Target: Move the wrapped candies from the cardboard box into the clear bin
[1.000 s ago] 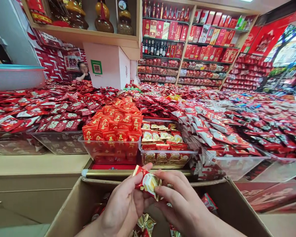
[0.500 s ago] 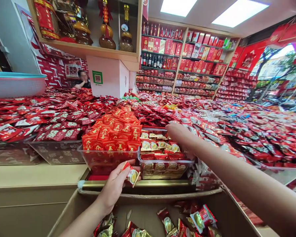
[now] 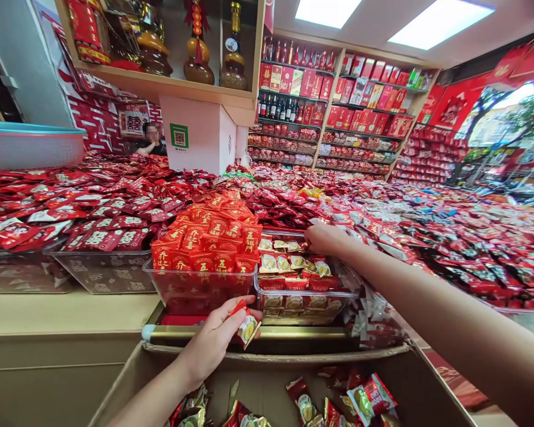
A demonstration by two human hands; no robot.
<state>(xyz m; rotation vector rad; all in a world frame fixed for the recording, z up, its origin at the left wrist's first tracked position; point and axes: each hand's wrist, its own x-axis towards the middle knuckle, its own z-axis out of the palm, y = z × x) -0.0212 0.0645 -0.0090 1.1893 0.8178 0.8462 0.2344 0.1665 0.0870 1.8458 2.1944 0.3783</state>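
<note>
My left hand (image 3: pixel 213 344) holds a red and gold wrapped candy (image 3: pixel 247 328) with a yellow fruit picture, pinched between thumb and fingers, above the near edge of the counter. My right hand (image 3: pixel 324 238) reaches over the back right corner of a clear plastic bin (image 3: pixel 311 295). Its fingers point down into the bin and are hidden, so what they touch cannot be made out. Rows of the same kind of wrapped candies (image 3: pixel 281 262) stand in that bin. Below both hands, an open cardboard box (image 3: pixel 267 388) has several loose candies in it.
Left of the candy bin stands another clear bin heaped with orange-red packets (image 3: pixel 204 243). Heaps of red packets (image 3: pixel 463 237) stretch to the right and back. A blue-rimmed basket (image 3: pixel 31 145) sits at the left, and a shelf with bottles (image 3: pixel 160 77) overhangs the counter.
The view has shifted slightly. My right hand has dipped a little lower at the bin's back right corner. My left hand keeps its hold on the candy.
</note>
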